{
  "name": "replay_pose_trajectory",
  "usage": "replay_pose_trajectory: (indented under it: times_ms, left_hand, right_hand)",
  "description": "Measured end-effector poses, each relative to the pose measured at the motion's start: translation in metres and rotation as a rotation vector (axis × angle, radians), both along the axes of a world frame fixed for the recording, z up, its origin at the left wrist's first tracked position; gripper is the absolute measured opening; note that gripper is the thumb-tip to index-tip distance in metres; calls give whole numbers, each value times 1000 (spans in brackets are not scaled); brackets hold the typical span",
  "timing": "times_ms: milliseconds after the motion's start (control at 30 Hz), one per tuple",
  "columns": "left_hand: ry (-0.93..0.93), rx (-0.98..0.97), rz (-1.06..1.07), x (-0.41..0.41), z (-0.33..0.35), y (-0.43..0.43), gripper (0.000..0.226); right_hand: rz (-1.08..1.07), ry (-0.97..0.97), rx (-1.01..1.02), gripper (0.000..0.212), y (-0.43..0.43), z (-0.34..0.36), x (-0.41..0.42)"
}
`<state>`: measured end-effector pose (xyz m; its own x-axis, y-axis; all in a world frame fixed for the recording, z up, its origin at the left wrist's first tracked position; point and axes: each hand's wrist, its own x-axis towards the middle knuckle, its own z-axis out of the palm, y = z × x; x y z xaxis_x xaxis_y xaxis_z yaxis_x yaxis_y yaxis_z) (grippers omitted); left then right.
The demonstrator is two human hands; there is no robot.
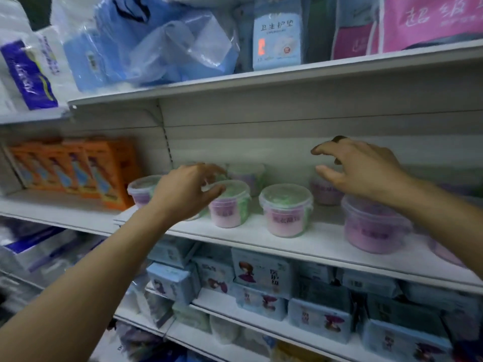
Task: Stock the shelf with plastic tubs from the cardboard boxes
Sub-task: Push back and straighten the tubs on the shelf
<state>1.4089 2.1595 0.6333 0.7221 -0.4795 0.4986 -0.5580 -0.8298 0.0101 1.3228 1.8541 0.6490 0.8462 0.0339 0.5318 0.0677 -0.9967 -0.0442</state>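
Several clear plastic tubs with pink, purple and green contents stand on the white middle shelf (251, 237). One tub (286, 211) stands at the centre front, another tub (231, 207) to its left, and a larger-looking tub (373, 227) at the right front. My left hand (187, 190) reaches in over the left tubs, fingers loosely curved, its thumb beside the lid of the left tub; a tub under the palm is mostly hidden. My right hand (362, 169) hovers with fingers spread above a rear tub (325, 193), holding nothing.
Orange boxes (78, 171) fill the same shelf at the left. The shelf above carries blue wrapped packs (146, 43) and pink bags (428, 22). Below, blue packets (261, 273) with a cartoon figure are stacked. The image is motion-blurred.
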Motion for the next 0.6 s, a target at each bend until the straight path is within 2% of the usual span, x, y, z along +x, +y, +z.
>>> replay_pose_trajectory:
  times_ms: [300,600]
  left_hand:
    - [66,23,-177,50,9,62,36]
    - [205,-10,-305,86,3,22,38]
  right_hand:
    - [-144,109,44,41,66,-4,7]
    - [-293,147,11,44,50,1,-3]
